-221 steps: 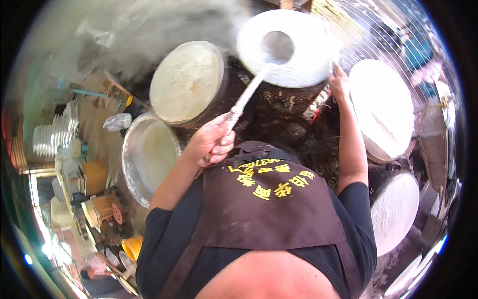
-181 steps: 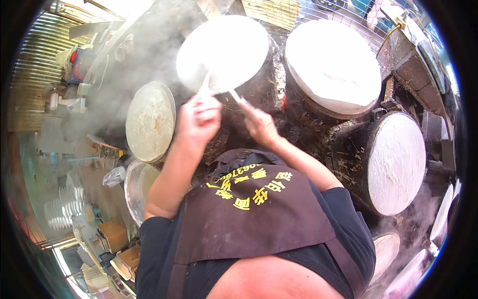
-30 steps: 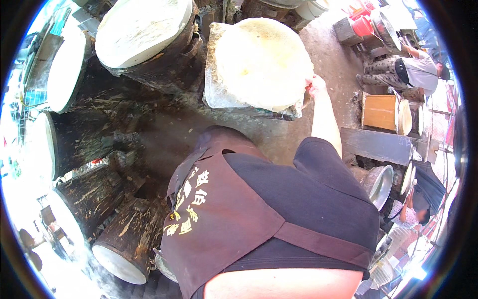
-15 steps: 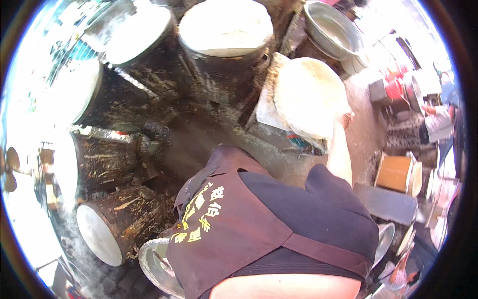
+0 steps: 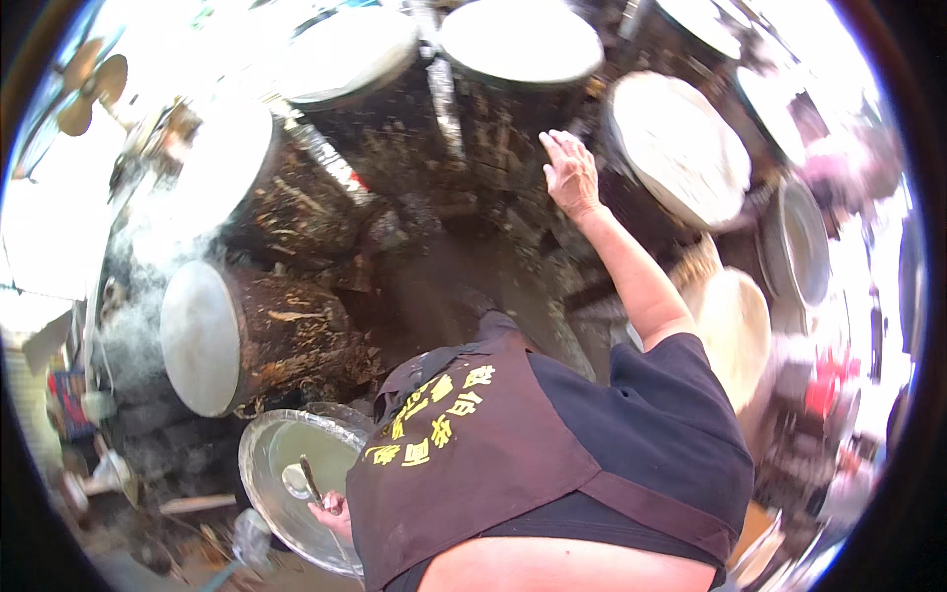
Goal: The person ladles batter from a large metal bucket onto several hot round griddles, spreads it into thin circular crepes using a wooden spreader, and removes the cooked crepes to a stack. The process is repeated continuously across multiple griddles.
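Observation:
At lower left my left hand (image 5: pixel 333 513), partly hidden by my apron, is closed on what looks like a ladle (image 5: pixel 313 481) with a dark, stick-like handle. A small round pale cup shows beside the handle, though how they join is unclear. Both sit over a wide metal basin (image 5: pixel 258 493) holding cloudy, pale liquid. My right arm reaches out to the upper right. The right hand (image 5: pixel 573 178) is empty, palm down with fingers extended, in the air near a dark barrel (image 5: pixel 646 212) topped by a round whitish sheet (image 5: pixel 681 148).
Several dark, crusted barrels with pale round tops (image 5: pixel 523 41) curve around me. Steam (image 5: pixel 143 316) rises beside the left barrel (image 5: pixel 286 340). Another metal basin (image 5: pixel 797 242) stands at right, near a round tan board (image 5: pixel 735 326). A fan (image 5: pixel 94 89) is at upper left.
The view has swung left. My right hand has left the pale round piece at right and now reaches out empty. My left hand has come into view at the basin.

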The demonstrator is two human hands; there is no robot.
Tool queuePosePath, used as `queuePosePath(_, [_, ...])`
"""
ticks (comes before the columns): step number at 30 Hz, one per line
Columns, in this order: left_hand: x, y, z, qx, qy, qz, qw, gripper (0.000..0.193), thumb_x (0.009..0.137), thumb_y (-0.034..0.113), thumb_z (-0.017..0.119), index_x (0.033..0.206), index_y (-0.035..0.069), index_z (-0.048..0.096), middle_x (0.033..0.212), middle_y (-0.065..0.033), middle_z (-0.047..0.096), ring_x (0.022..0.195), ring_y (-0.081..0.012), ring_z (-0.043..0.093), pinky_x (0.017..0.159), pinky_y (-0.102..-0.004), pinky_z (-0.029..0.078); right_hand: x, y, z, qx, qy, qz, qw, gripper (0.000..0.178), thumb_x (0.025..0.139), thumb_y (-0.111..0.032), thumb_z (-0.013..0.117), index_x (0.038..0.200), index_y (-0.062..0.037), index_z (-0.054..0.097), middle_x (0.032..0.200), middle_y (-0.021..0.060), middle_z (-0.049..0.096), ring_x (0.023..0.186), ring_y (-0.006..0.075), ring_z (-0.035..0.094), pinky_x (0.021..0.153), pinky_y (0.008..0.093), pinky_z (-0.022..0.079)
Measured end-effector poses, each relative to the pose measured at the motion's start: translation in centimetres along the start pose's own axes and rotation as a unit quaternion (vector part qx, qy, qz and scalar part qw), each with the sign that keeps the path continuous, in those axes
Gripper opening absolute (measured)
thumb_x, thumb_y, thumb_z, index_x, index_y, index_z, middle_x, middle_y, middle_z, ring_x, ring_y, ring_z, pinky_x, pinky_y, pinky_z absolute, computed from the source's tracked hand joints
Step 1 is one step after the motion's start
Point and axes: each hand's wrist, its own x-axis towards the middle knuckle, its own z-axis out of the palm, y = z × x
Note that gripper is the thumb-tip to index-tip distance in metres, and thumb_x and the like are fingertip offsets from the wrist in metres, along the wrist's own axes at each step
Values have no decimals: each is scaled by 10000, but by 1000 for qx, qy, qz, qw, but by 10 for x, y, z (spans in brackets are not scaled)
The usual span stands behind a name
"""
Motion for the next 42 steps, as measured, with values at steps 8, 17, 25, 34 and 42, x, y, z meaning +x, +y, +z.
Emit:
queuePosePath(8, [-55,-27,22,-115,-5,66,991,387,934,356,581,697,95,421,571,2,394,424,-79,339,362,-183,290,185,-100,183,52,10,-191,980,447,812,-53,500,1255,-71,561,1302,124,528,1242,294,467,1010,413,358])
queuePosePath(17, [-123,-71,86,-169,35,137,976,329,934,303,591,776,49,454,593,5,401,432,-74,360,342,-176,310,324,-166,273,-37,-119,-260,957,301,881,-180,458,1119,-144,641,1325,99,532,1264,308,445,1049,483,332])
queuePosePath(25, [-120,-81,64,-197,48,136,970,327,912,303,627,811,34,471,630,-7,435,446,-74,384,360,-175,333,383,-177,284,37,-185,-292,938,253,890,-172,458,969,-150,697,1273,159,562,1203,330,499,1028,442,378])
queuePosePath(34, [-129,-77,91,-194,91,136,967,338,909,317,627,789,43,470,602,-3,418,429,-70,366,358,-174,308,427,-147,256,113,-27,-153,981,239,956,-315,483,1028,-204,683,840,101,698,732,309,681,672,427,527])
queuePosePath(42, [-111,-59,93,-193,87,128,969,383,926,349,592,728,51,454,566,-13,415,393,-86,366,316,-183,308,404,-161,240,85,59,-235,967,252,894,-170,482,1070,-166,661,950,138,687,840,317,671,777,442,517])
